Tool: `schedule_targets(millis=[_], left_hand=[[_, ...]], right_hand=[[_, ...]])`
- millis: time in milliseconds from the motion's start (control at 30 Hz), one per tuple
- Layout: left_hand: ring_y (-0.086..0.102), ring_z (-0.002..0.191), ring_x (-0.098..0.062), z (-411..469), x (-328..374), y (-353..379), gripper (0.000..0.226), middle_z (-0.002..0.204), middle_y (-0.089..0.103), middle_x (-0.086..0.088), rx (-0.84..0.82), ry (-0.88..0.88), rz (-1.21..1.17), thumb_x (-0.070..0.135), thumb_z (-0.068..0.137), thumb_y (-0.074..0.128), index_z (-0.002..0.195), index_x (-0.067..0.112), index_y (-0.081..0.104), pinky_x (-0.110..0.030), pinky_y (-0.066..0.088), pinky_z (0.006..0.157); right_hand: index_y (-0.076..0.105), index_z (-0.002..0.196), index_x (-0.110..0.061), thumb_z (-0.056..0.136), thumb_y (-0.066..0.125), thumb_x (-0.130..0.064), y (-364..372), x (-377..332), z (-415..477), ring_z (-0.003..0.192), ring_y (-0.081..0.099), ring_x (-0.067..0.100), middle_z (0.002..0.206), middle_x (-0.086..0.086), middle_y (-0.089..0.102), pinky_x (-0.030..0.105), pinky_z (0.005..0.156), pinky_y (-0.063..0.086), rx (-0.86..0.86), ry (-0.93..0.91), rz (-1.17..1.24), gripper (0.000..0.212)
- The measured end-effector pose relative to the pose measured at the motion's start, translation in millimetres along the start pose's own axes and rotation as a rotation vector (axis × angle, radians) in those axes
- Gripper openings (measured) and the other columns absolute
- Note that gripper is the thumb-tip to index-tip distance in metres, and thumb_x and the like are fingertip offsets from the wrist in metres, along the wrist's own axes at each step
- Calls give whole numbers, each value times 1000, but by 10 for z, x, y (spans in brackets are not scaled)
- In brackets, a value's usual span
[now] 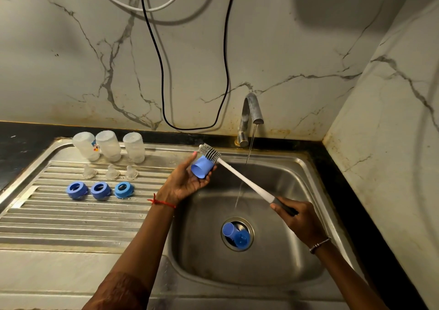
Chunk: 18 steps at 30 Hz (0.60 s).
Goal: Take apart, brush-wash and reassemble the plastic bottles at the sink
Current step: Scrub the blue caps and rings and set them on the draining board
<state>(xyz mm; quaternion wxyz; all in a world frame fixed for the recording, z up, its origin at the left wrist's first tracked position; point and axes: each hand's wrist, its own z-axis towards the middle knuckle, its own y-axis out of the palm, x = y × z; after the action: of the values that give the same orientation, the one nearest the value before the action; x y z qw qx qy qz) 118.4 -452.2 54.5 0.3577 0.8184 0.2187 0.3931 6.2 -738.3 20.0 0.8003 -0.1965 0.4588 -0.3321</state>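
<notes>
A marble-veined wall (285,48) backs a dark counter (23,134) that holds a stainless steel sink (316,174), its ribbed drainboard (95,219) on the left and its basin (280,262) on the right. A black cable (162,72) and a white cable (133,7) hang in loops down the wall. The tap (249,117) at the back of the basin runs a thin stream of water (249,150). The right hand (299,217) grips the dark handle of a long white bottle brush (242,179), which slants up to the left across the basin and crosses the stream. Its bristle head touches the closed end of a blue cap (202,169), which lies on its side in the upturned left hand (185,181) above the basin's left edge, fingers curled under it, open mouth toward the camera. Three clear bottle bodies (108,146) stand upside down in a row at the back of the drainboard. In front of them sit three clear teats (112,172), and nearer still three blue collar rings (101,190), each row spaced apart. Two more blue caps (229,229) lie together in the drain opening. A red thread (161,202) circles the left wrist and a beaded bracelet (319,245) the right.
</notes>
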Motion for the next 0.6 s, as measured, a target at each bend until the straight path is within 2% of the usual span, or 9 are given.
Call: schedule_targets(millis=[67, 100, 200, 233, 333, 467, 600], left_hand=[[60, 89, -25, 13, -6, -9, 35, 106, 59, -19, 37, 35, -24, 27, 92, 53, 114, 1, 54, -30, 58, 64], [62, 86, -26, 21, -4, -14, 32, 103, 60, -20, 56, 43, -65, 24, 94, 50, 113, -1, 53, -31, 58, 61], [71, 70, -31, 43, 6, -24, 36, 91, 67, -26, 75, 10, -142, 25, 97, 45, 110, -7, 54, -37, 58, 57], [71, 67, -31, 49, 9, -21, 37, 87, 68, -26, 80, -4, -134, 26, 98, 45, 109, -8, 55, -38, 58, 57], [70, 67, -31, 44, -25, 5, 39, 85, 67, -25, 88, -5, -133, 29, 99, 41, 108, -6, 55, -40, 58, 56], [62, 72, -23, -10, -50, 77, 41, 80, 67, -21, 51, -68, -115, 31, 98, 40, 100, -6, 57, -35, 57, 56], [61, 80, -26, 7, -36, 67, 36, 95, 61, -23, 23, -14, -195, 26, 100, 39, 106, -6, 53, -35, 57, 55]], right_hand=[[69, 101, 5, 79, 69, -31, -11, 13, 3, 67, 63, 2, 67, 5, 70, 5, 55, 44, 3, 1, -18, 42], [70, 100, 4, 80, 68, -32, -18, 4, 5, 66, 63, 4, 67, 6, 70, 7, 56, 46, -4, -11, -13, 41], [72, 92, -3, 83, 55, -57, -42, -27, -22, 59, 64, 11, 67, 7, 70, 27, 55, 52, -56, -50, -11, 57], [72, 92, -5, 84, 50, -61, -45, -25, -28, 59, 64, 12, 67, 7, 70, 29, 54, 52, -57, -65, -23, 61], [73, 95, -4, 85, 45, -64, -37, -16, -27, 62, 65, 8, 71, 4, 71, 22, 57, 52, -9, -85, -62, 67], [73, 93, -3, 87, 44, -62, -23, -34, 8, 67, 64, 8, 71, 4, 71, 17, 58, 50, 59, -44, -80, 66], [73, 93, 0, 82, 53, -57, -13, -76, -17, 73, 64, 8, 71, 6, 72, 7, 59, 46, 64, -18, -23, 61]])
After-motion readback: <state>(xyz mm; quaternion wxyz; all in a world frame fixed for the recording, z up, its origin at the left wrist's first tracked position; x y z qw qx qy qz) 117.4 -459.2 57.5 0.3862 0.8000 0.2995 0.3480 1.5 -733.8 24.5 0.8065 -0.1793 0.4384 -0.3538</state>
